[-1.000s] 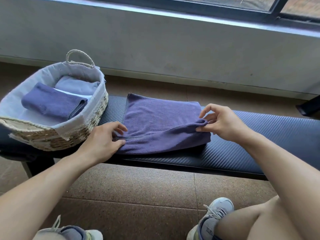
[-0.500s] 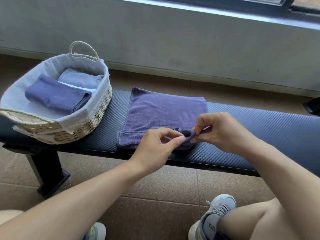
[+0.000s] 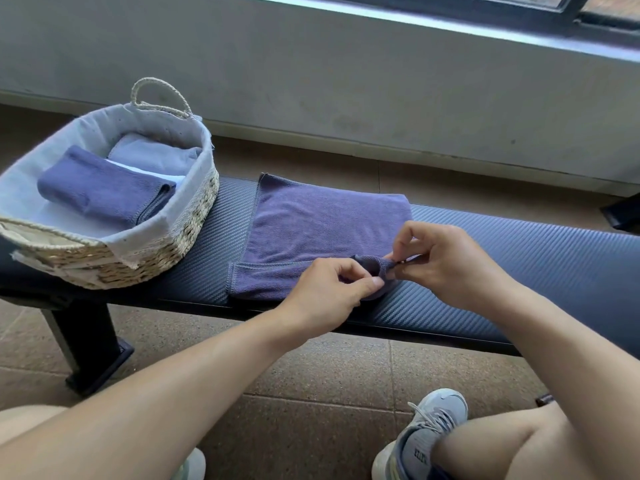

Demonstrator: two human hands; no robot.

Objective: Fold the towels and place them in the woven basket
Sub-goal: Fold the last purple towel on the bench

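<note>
We are pinching the near right corner of the purple towel point(image 3: 322, 223), lying on the bench point(image 3: 519, 258) beside the woven basket point(image 3: 194, 233), with left hand point(image 3: 325, 292) and right hand point(image 3: 446, 265), aiming to align edges squarely.

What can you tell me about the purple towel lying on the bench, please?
The purple towel is a soft terry-like cloth with stitched hems, folded into a rough rectangle and lying flat on the dark padded bench, just right of the woven basket without touching it. Its near right corner is bunched up, pinched by the left hand and the right hand.
</note>
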